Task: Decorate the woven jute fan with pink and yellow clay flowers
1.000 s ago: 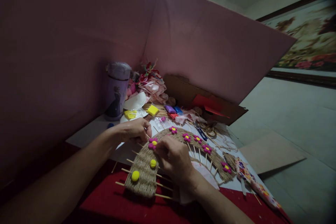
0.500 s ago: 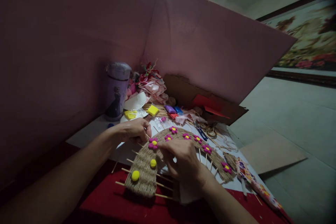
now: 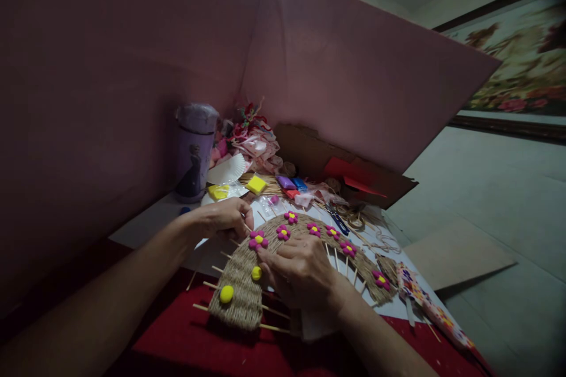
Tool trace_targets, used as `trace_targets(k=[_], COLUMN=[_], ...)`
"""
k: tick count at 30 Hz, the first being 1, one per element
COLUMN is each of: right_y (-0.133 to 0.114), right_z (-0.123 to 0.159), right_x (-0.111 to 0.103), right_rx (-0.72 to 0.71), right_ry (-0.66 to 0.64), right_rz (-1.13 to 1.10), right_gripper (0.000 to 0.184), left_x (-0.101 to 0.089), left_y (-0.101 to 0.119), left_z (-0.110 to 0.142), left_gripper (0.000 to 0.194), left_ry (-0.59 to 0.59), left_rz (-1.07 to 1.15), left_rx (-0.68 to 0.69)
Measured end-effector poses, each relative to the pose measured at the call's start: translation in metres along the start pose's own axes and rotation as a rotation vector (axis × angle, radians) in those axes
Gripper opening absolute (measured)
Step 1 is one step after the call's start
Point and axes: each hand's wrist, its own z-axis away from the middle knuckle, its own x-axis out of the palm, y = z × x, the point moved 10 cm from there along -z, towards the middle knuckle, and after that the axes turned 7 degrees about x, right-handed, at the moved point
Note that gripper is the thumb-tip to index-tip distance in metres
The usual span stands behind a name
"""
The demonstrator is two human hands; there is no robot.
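Note:
A curved arch woven of brown twine over thin wooden sticks lies in front of me. Magenta clay flowers with yellow centres dot its band, and two yellow clay balls sit on its near left end. My left hand is closed at the outer edge, pinching a wooden stick that sticks out there. Over the inner side of the arch, my right hand has its fingers bent together, the tips against the lower petals of the left clay flower. Its palm is turned away from view.
A purple tumbler stands at the back left against the pink wall. Behind the arch lie yellow clay packs, a purple packet and scissors. A floral-wrapped piece rests at the table's right edge.
My right fingertips have shifted slightly left and down, from the flower's right side to its lower petals. The left hand stays at the stick.

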Motion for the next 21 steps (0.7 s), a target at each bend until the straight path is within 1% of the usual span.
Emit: trace_targets(k=[3,6,10,16,18,19,21], right_y=[0.004,0.006,0.005,0.008,0.015,0.022,0.040], right_z=[0.001,0.001,-0.001,0.001,0.001,0.001,0.001], right_x=[-0.005,-0.010,-0.008,-0.008,-0.010,-0.012,-0.014], right_rx=[0.020,0.022,0.015,0.019,0.068,0.125,0.313], right_ry=[0.033,0.083,0.080,0.096,0.128,0.155,0.209], right_rz=[-0.041,-0.065,-0.059,-0.088,-0.136,-0.172,-0.255], right_gripper=[0.025,0.018,0.020,0.016,0.015,0.013,0.009], left_x=[0.000,-0.001,0.000,0.000,0.000,0.000,0.000], left_y=[0.000,-0.001,-0.001,-0.002,-0.001,-0.001,-0.001], left_z=[0.000,0.000,0.000,-0.001,-0.001,0.000,0.000], left_gripper=[0.011,0.012,0.012,0.013,0.013,0.013,0.013], left_ry=[-0.007,0.000,0.001,0.003,0.001,-0.001,-0.009], left_rz=[0.004,-0.009,-0.005,0.006,0.007,0.009,0.016], left_rx=[0.000,-0.006,-0.011,-0.004,-0.004,-0.004,-0.003])
